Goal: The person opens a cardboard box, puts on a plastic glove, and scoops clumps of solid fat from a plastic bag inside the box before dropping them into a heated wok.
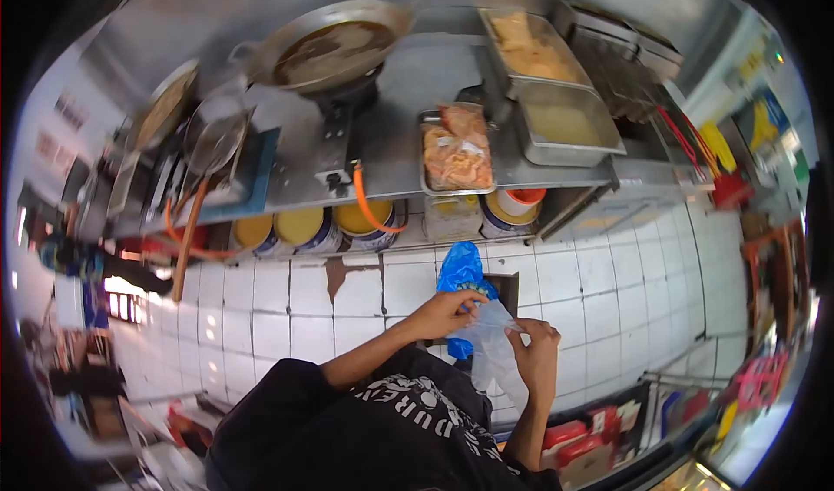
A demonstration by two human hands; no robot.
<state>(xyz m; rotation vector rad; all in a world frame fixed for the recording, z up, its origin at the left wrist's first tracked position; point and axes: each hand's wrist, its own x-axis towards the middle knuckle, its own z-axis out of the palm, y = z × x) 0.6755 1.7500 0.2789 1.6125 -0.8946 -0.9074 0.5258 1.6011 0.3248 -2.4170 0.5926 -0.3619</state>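
My left hand (445, 315) pinches the top edge of a clear plastic bag (493, 352) between thumb and fingers. On the other side of the bag's mouth, my right hand (537, 343) grips the edge with bent fingers. The bag hangs limp in front of my body, and I see nothing inside it. Just beyond my left hand is a blue plastic bag (460, 265), partly hidden by that hand and the clear bag. Something small and greenish shows in its opening, too small to name.
A steel counter (400, 82) ahead carries a wok of dark oil (334, 48), a tray of raw meat (458, 148) and steel pans (569, 126). A long-handled strainer (215, 139) juts over its left edge. Buckets (304, 228) and an orange hose (363, 197) are below. White tiles (278, 317) cover the floor.
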